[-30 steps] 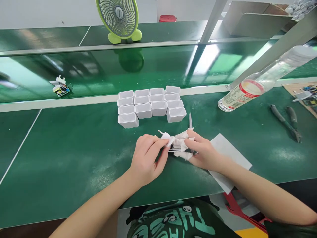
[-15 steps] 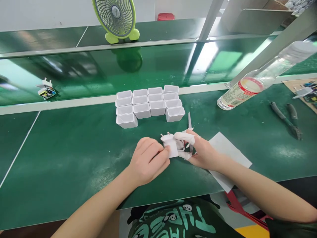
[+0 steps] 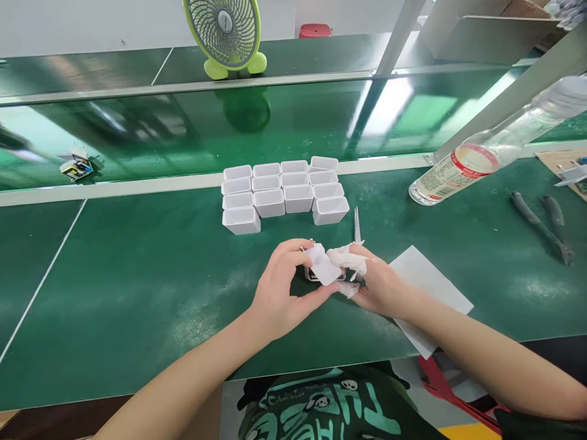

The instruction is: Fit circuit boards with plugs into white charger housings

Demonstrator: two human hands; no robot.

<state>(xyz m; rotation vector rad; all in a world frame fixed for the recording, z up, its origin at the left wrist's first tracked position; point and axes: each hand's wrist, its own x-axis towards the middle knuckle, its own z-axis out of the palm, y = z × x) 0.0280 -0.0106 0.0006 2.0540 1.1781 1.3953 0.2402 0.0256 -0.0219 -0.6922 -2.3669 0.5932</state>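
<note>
My left hand [image 3: 279,287] is closed at the fingertips on a white charger plug [image 3: 323,266] with two metal pins, gripping it near the pin end. Close against its other side is my right hand [image 3: 378,275], whose thumb and finger wear white wraps; it is closed on the plug too. Part of the plug's open side shows a metallic edge, but the fingers hide much of it. A pointed metal tool [image 3: 357,227] sticks out beyond my right hand; its handle is hidden, so I cannot tell its kind. White paper [image 3: 433,284] lies under my right forearm.
Several white open boxes [image 3: 241,221] stand in rows behind my hands. To the right are a leaning clear bottle [image 3: 452,174] and pliers [image 3: 541,229]. A plug with exposed circuitry [image 3: 76,167] sits at the far left. A green fan [image 3: 224,36] stands on the shelf.
My left hand has opened its grip wider around the plug, fingers over the top and thumb below. The plug has tilted between my hands. The view has shifted slightly.
</note>
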